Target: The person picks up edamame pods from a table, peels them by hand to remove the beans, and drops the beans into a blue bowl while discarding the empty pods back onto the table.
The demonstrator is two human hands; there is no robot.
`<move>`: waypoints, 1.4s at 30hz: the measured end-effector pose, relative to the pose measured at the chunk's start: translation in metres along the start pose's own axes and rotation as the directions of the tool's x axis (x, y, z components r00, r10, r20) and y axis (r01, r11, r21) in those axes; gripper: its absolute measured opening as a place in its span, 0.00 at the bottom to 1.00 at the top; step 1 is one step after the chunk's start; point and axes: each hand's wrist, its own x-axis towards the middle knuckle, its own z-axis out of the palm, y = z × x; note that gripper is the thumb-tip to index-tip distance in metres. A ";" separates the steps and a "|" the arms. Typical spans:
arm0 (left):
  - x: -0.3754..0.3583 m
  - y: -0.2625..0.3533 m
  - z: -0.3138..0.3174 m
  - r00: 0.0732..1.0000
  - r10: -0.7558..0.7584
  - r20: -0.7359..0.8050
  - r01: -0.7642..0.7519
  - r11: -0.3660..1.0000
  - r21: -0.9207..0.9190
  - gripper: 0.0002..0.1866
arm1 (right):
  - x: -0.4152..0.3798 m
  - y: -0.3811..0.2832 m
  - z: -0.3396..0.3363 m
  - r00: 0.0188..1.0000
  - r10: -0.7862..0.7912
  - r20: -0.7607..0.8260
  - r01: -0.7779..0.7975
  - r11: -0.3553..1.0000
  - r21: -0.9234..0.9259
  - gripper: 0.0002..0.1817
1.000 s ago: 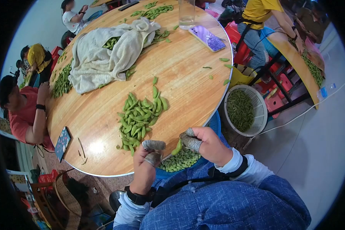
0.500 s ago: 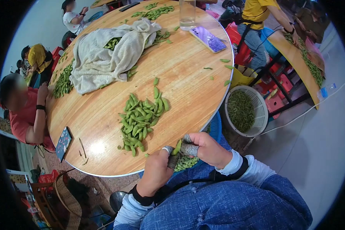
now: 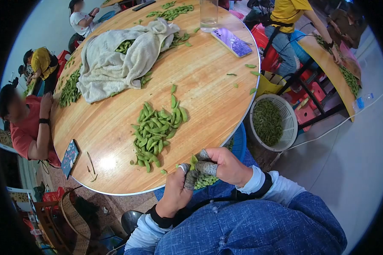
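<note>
Head view, single entry: left hand and right hand meet at the near rim of the round wooden table, fingertips wrapped in grey cloth guards. The fingers of both hands are pinched together on one green pod, which stands between the opposed thumbs. Directly below the fingers: shelled beans heaped in a blue basin. Just beyond the fingertips, on the tabletop: a loose pile of unshelled pods. Farther beyond: a pale towel over more pods, a phone, a glass. To the right of the fingers, on the floor: a white basket of emptied shells. Other persons sit at the table's far left and at a neighbouring bench. Risk, as judged: a bean squeezed free could shoot past the basin to the floor, since the cloth guards dull the grip and the pod sits close over the basin's edge. Change from a second ago: the hands then stood apart, the pod in the right alone; the left has closed in and joined the pinch.
</note>
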 end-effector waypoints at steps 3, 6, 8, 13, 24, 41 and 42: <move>-0.002 -0.006 0.004 0.999 -0.042 -0.027 0.035 0.975 -0.221 0.06 | 0.003 0.003 0.001 0.999 -0.052 0.000 0.052 0.998 -0.035 0.09; -0.004 -0.005 0.004 0.982 -0.189 0.016 0.175 0.871 -0.459 0.09 | 0.003 0.005 0.003 0.994 -0.107 -0.014 0.105 0.991 -0.084 0.08; -0.005 -0.006 0.005 0.953 -0.294 0.071 0.277 0.754 -0.596 0.10 | 0.002 0.005 0.005 0.986 -0.163 -0.026 0.159 0.980 -0.117 0.08; 0.003 0.006 -0.002 0.887 -0.434 0.158 0.401 0.552 -0.732 0.11 | 0.002 0.007 0.001 0.915 -0.395 0.081 0.361 0.712 -0.603 0.08; 0.009 0.007 -0.021 0.909 -0.369 0.192 0.415 0.767 -0.490 0.08 | 0.004 0.012 0.004 0.984 -0.181 -0.004 0.170 0.932 -0.321 0.07; -0.004 -0.010 -0.006 0.974 -0.215 0.070 0.224 0.883 -0.412 0.07 | -0.004 -0.008 0.009 0.970 -0.206 0.126 0.236 0.688 -0.686 0.14; -0.004 -0.009 -0.005 0.976 -0.208 0.060 0.214 0.885 -0.413 0.07 | -0.004 -0.007 0.009 0.969 -0.209 0.129 0.240 0.689 -0.684 0.13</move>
